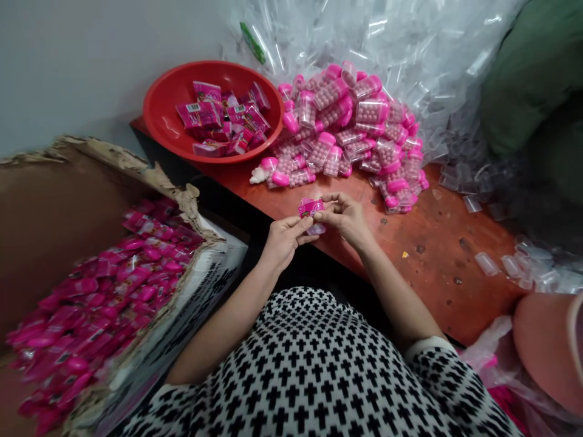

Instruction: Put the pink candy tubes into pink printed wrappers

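Over the near edge of the red table, both hands meet on a small pink printed wrapper [310,207], which has a pale see-through part below it. My left hand [281,241] pinches its lower left side between thumb and fingers. From the right, my right hand [347,220] grips the wrapper's other side, with thumb and index finger closed on it. Whether a jar is inside the wrapper, I cannot tell. Just beyond the hands lies a heap of small transparent jars with pink caps [328,155], filled with pale pink balls.
A red basin [159,130] with several pink packets stands at the back left. An open carton [200,267] at left holds many pink-wrapped pieces [113,291]. Transparent plastic tubes [410,36] are piled behind. A pink bucket [546,346] stands at right, below dark green cloth [528,79].
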Demonstrator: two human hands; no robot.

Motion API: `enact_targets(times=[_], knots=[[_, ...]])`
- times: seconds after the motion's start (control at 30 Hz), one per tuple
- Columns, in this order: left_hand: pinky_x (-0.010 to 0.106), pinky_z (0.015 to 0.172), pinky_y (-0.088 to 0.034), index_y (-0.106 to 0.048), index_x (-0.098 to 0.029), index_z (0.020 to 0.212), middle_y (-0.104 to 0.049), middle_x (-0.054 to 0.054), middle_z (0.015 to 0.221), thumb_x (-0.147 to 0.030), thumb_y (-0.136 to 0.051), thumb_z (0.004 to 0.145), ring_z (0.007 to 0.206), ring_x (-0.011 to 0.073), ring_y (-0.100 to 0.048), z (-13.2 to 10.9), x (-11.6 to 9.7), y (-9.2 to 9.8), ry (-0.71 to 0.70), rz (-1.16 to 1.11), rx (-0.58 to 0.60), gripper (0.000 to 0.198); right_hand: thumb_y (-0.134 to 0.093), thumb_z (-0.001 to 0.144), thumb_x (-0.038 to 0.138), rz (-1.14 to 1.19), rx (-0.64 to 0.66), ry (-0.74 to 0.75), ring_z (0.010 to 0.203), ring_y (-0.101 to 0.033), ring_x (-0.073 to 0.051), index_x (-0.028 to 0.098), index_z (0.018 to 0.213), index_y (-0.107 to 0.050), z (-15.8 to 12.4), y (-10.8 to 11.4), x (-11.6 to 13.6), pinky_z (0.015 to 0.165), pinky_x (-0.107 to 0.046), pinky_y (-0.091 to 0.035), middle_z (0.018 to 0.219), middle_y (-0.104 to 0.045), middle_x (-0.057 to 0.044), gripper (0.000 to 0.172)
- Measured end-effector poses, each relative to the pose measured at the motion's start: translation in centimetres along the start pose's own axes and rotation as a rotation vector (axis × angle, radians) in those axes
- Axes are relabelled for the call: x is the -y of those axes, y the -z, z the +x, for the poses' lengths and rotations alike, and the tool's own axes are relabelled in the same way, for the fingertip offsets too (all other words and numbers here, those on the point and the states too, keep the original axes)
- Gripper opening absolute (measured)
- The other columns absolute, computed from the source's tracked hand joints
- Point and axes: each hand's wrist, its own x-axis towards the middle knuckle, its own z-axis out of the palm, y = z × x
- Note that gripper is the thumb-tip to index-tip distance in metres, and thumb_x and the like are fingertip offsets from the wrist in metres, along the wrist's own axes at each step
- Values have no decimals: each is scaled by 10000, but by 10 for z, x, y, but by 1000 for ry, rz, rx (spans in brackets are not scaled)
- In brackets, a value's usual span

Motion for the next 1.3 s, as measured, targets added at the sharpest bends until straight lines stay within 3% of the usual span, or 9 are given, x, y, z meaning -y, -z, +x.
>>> enact_targets(times=[0.07, 0.13, 0.27, 0.33, 0.43, 0.53, 0.63, 0.83, 1.3], knots=[[276, 646, -572, -710, -93, 677, -692, 54, 672, -346, -871, 529, 617, 139, -663, 0, -1, 1, -10, 1, -42, 335, -811, 596, 489, -182, -37, 39, 483, -503, -92, 180, 829, -602, 8, 5, 5, 494, -224, -393, 559, -573, 58, 440], [270, 652, -567, -701, -88, 648, -686, 49, 648, -332, -876, 520, 601, 129, -655, -1, -1, 2, -23, -18, -91, 326, -723, 696, 551, -411, -188, 133, 539, -542, -124, 178, 809, -608, 23, 12, 12, 543, -261, -432, 617, -604, 13, 407], [250, 628, -555, -642, -91, 573, -663, 26, 599, -297, -903, 458, 581, 116, -638, -3, 0, 6, -9, -106, -181, 351, -653, 774, 566, -781, -458, 251, 846, -646, -262, 168, 1009, -567, 67, 19, 18, 802, -440, -492, 800, -663, -70, 471], [247, 605, -549, -591, -97, 534, -635, 8, 559, -269, -914, 430, 548, 106, -615, -3, -1, 9, 6, -153, -220, 380, -657, 772, 563, -813, -462, 247, 941, -641, -301, 156, 1097, -520, 87, 18, 14, 850, -495, -480, 879, -671, -98, 539], [268, 629, -564, -584, -103, 573, -642, 7, 588, -228, -896, 493, 568, 108, -620, -1, -5, 15, 35, -271, -257, 346, -650, 776, 546, -656, -416, 227, 857, -664, -263, 157, 1156, -485, 97, 16, 6, 766, -447, -520, 870, -672, -78, 568], [310, 710, -582, -616, -118, 676, -671, 8, 665, -188, -834, 624, 625, 118, -649, 2, -9, 19, 74, -420, -306, 236, -667, 765, 489, -398, -346, 193, 615, -628, -171, 177, 1107, -522, 74, 14, 4, 570, -321, -512, 747, -648, -10, 486], [341, 765, -582, -631, -131, 744, -678, 7, 696, -182, -792, 691, 666, 139, -673, 7, -10, 18, 98, -524, -333, 176, -711, 741, 410, -161, -228, 141, 436, -518, -96, 194, 987, -576, 22, 5, 5, 416, -226, -424, 608, -579, 53, 355], [275, 707, -567, -640, -133, 780, -696, 13, 738, -208, -792, 700, 691, 138, -680, 16, 0, 10, 42, -597, -278, 187, -788, 674, 346, -13, -113, -34, 483, -590, -89, 216, 990, -579, -64, -29, -5, 388, -177, -447, 681, -645, 44, 401], [195, 483, -437, -559, -129, 667, -597, -31, 572, -311, -889, 518, 485, 73, -551, 1, 6, -19, -95, -366, -211, 405, -772, 691, 382, 20, -165, 16, 460, -562, -80, 204, 949, -564, -59, -32, -27, 387, -185, -452, 680, -659, 44, 377]])
